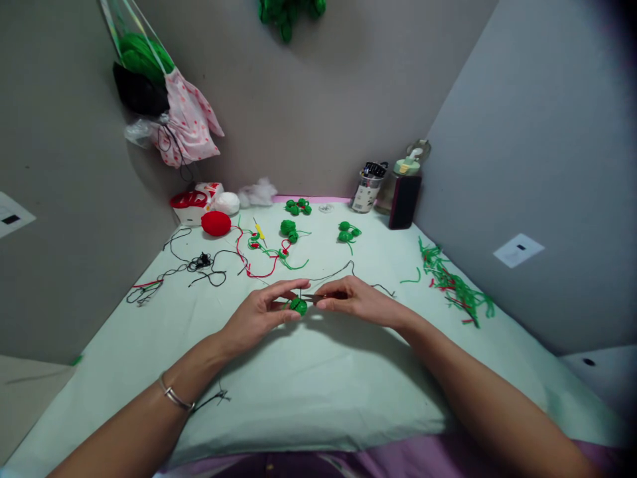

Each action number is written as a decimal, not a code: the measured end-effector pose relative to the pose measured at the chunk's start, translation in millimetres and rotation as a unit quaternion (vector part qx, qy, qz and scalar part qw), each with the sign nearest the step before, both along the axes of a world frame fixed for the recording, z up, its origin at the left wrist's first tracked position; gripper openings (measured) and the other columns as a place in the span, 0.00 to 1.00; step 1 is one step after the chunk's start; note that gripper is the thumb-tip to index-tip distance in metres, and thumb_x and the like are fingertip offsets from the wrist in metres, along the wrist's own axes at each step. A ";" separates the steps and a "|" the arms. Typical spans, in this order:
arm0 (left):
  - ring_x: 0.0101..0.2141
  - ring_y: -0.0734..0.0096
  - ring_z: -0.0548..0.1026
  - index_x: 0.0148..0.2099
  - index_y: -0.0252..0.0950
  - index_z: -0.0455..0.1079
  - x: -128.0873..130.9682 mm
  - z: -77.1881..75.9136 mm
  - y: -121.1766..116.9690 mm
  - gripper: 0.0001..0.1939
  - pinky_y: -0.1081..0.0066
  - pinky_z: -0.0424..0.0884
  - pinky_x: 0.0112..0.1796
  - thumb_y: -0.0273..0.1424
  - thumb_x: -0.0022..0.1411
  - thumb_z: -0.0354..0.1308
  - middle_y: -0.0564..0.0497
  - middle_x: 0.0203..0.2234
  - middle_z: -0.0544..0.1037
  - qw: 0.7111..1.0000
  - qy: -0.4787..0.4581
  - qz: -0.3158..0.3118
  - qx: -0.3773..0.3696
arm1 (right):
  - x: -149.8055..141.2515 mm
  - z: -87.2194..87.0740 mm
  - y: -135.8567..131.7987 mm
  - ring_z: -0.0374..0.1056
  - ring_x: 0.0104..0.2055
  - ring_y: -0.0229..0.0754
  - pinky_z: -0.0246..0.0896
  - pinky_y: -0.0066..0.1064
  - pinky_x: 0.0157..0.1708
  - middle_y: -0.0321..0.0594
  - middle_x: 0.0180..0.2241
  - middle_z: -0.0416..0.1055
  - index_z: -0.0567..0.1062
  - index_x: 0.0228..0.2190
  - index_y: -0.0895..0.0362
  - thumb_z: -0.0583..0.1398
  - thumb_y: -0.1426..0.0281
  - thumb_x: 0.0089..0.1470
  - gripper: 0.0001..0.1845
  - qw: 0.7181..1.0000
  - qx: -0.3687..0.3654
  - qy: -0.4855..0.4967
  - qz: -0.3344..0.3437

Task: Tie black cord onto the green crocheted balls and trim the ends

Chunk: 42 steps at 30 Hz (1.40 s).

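My left hand (266, 307) pinches a small green yarn ball (298, 305), probably crocheted, between thumb and fingers. A short dark thread (300, 292) stands up from the top of the ball toward my index finger. In my right hand (355, 302) is a small pair of scissors (312, 298), its blades pointing left beside the thread and ball. My fingers cover most of the scissors' handles. Just beyond both hands, a black thread (338, 272) lies across the pale green cloth (348, 372).
Green crocheted pieces (289, 229) lie farther back, near a yellow-handled hook (259, 231) and a red yarn ball (215, 224). Tangled black thread (199, 262) is at left, yarn scraps (458, 285) at right. A pen cup (367, 191) and a dark phone-like slab (405, 202) stand behind.
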State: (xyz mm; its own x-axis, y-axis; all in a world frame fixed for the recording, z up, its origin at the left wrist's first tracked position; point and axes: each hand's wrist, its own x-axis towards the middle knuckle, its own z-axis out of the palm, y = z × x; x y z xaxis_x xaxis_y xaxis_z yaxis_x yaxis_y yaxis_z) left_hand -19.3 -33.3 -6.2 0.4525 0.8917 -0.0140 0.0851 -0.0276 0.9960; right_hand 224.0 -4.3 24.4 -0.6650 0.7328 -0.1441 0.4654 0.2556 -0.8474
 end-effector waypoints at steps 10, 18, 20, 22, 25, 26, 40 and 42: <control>0.46 0.60 0.72 0.60 0.46 0.72 1.5 -2.3 -1.5 0.28 0.64 0.73 0.41 0.31 0.56 0.65 0.44 0.55 0.74 1.000 0.003 -0.012 0.000 | -4.6 -2.0 -3.4 0.51 0.26 0.33 0.44 0.27 0.25 0.32 0.23 0.62 0.80 0.35 0.58 0.59 0.58 0.59 0.17 1.000 -0.001 -0.018 0.003; 0.46 0.60 0.74 0.60 0.45 0.71 -1.0 0.1 2.1 0.29 0.61 0.73 0.45 0.30 0.55 0.65 0.44 0.55 0.74 0.999 0.042 -0.002 0.016 | 0.4 -2.3 -2.8 0.51 0.26 0.32 0.44 0.25 0.25 0.31 0.23 0.61 0.78 0.34 0.59 0.59 0.57 0.59 0.17 0.999 0.000 -0.033 0.018; 0.48 0.60 0.74 0.60 0.46 0.71 -7.0 0.2 7.7 0.28 0.59 0.72 0.49 0.30 0.56 0.64 0.45 0.57 0.73 0.995 0.069 0.038 0.058 | 1.9 -0.9 -2.7 0.54 0.27 0.32 0.48 0.25 0.26 0.32 0.25 0.65 0.78 0.38 0.58 0.61 0.57 0.58 0.17 0.998 -0.007 -0.038 0.048; 0.49 0.60 0.74 0.60 0.47 0.71 -13.9 0.5 13.9 0.28 0.57 0.70 0.52 0.30 0.57 0.63 0.46 0.59 0.72 0.986 0.099 0.083 0.109 | 2.5 1.2 -3.2 0.60 0.30 0.34 0.54 0.25 0.30 0.34 0.31 0.71 0.78 0.42 0.57 0.63 0.57 0.55 0.19 0.996 0.000 -0.043 0.078; 0.54 0.57 0.71 0.62 0.47 0.68 -22.0 2.8 20.6 0.29 0.55 0.65 0.57 0.32 0.59 0.62 0.48 0.60 0.71 0.967 0.146 0.113 0.173 | 7.3 4.9 -1.0 0.68 0.39 0.39 0.60 0.27 0.40 0.40 0.40 0.75 0.78 0.44 0.56 0.62 0.58 0.57 0.18 0.998 0.023 -0.016 0.054; 0.55 0.56 0.70 0.62 0.47 0.68 -23.6 4.2 21.6 0.29 0.54 0.63 0.58 0.33 0.59 0.62 0.48 0.59 0.71 0.961 0.161 0.120 0.190 | 11.7 6.1 1.4 0.68 0.39 0.40 0.61 0.28 0.41 0.41 0.39 0.76 0.78 0.42 0.57 0.60 0.59 0.59 0.16 0.999 0.035 -0.002 0.016; 0.43 0.55 0.72 0.42 0.45 0.80 -34.1 -1.4 27.9 0.14 0.53 0.61 0.53 0.43 0.64 0.56 0.49 0.35 0.83 0.892 0.243 0.231 0.303 | 66.4 18.8 16.0 0.66 0.32 0.40 0.51 0.30 0.32 0.39 0.33 0.76 0.78 0.27 0.54 0.56 0.72 0.57 0.12 0.915 0.253 -0.273 -0.157; 0.43 0.55 0.73 0.48 0.44 0.78 -33.9 -0.6 27.7 0.15 0.52 0.60 0.54 0.42 0.64 0.57 0.50 0.34 0.83 0.893 0.239 0.234 0.302 | 60.4 15.9 15.1 0.66 0.32 0.39 0.48 0.30 0.31 0.39 0.33 0.75 0.78 0.27 0.55 0.55 0.73 0.58 0.13 0.902 0.280 -0.292 -0.154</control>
State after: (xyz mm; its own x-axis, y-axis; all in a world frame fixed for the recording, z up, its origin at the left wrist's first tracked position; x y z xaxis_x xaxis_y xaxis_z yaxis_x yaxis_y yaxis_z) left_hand -53.2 -5.6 -6.8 0.0994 0.8915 0.4421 0.6388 -0.3978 0.6585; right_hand 284.4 10.9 40.3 -0.3489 0.9360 0.0461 0.9120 0.3505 -0.2133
